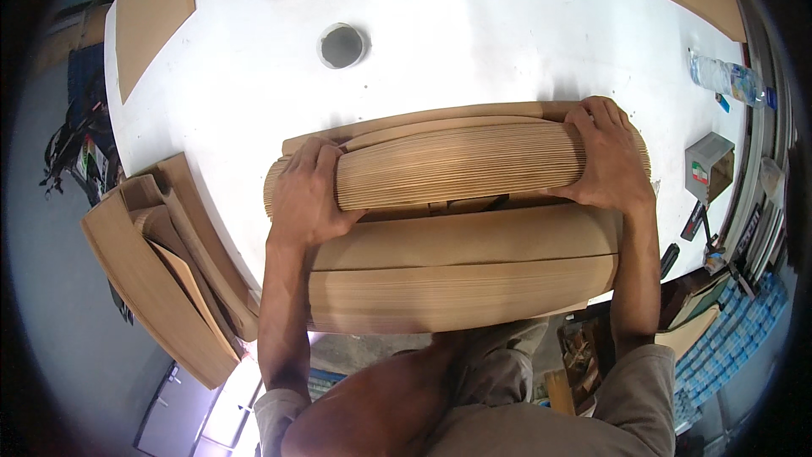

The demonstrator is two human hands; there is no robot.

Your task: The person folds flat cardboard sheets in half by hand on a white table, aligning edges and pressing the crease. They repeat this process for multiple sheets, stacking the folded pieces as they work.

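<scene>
**Both hands clamping a sheaf of cardboard sheets across the table**

Nearest the camera, the person's bent knee and grey sleeves are crowding the lower edge, and the two forearms are rising from there to the work. Just beyond them a flat stack of brown cardboard point(461, 279) is lying at the near edge of the white table point(474, 59). On top of it and a little further out, a bundle of cardboard sheets point(461, 171) is standing on edge, its long axis running left to right across the person's front. The left hand point(306, 195) is gripping the bundle's left end, fingers curled over the top; the right hand point(602, 156) is closing over the right end likewise, so the bundle is sitting squarely between them, neither hand nearer. The bundle's underside and far face are hidden, and both palms are covering its ends. More cardboard pieces point(165, 279) are leaning off the table's left side; a plastic bottle point(726, 76) is lying far right
</scene>
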